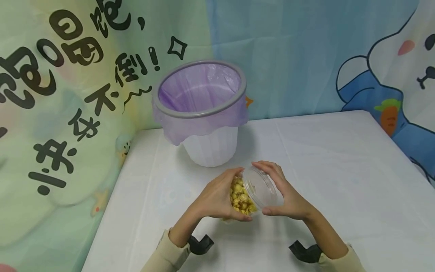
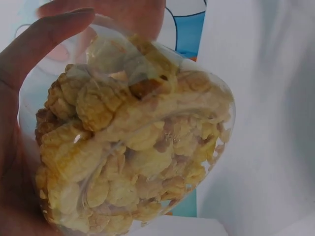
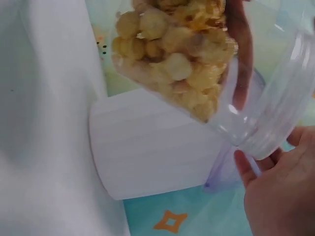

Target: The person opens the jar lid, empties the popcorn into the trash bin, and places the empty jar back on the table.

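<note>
Tilted to the right above the table, a clear plastic jar of yellow popcorn point(image 1: 242, 198) is gripped by my left hand point(image 1: 217, 195), thumb and fingers spread around its side. My right hand point(image 1: 288, 197) holds the clear round lid point(image 1: 261, 187) at the jar's mouth, fingers at its upper edge and thumb at the lower one. In the right wrist view the lid point(image 3: 285, 96) sits over the mouth end; whether it is loose I cannot tell. The left wrist view shows popcorn point(image 2: 133, 162) through the jar wall.
Behind my hands stands a white ribbed bin point(image 1: 212, 147) with a grey rim point(image 1: 200, 113) and a purple bag liner point(image 1: 200, 88). A white cloth covers the table point(image 1: 326, 162). Printed curtains hang along the left and back.
</note>
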The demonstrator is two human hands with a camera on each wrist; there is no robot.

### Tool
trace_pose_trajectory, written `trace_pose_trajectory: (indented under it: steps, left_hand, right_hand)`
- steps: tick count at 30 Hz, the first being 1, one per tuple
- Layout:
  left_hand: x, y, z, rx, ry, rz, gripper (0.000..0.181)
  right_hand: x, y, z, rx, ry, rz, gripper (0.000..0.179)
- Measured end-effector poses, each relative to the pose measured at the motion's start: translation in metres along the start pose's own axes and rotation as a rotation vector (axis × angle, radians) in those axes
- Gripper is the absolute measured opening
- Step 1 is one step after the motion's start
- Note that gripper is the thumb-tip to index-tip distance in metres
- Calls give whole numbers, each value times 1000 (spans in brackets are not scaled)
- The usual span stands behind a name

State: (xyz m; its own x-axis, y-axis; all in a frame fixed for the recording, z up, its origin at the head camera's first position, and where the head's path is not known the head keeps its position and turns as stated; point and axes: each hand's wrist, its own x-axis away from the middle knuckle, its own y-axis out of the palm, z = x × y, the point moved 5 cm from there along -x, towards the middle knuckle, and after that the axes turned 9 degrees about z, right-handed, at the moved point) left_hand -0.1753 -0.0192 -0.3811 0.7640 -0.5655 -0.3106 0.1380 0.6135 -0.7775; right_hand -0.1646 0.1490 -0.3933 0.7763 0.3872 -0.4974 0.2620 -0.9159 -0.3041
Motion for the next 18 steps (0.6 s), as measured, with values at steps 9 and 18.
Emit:
trace_pose_trajectory:
  steps: [9, 18]
  left_hand:
    - [0, 1, -2, 85, -7, -33, 112]
    - [0, 1, -4, 77, 3, -33, 112]
  right_hand:
    - [-3, -1, -9, -126, -119, -68, 101]
    - [-2, -2, -5, -52, -117, -53, 93]
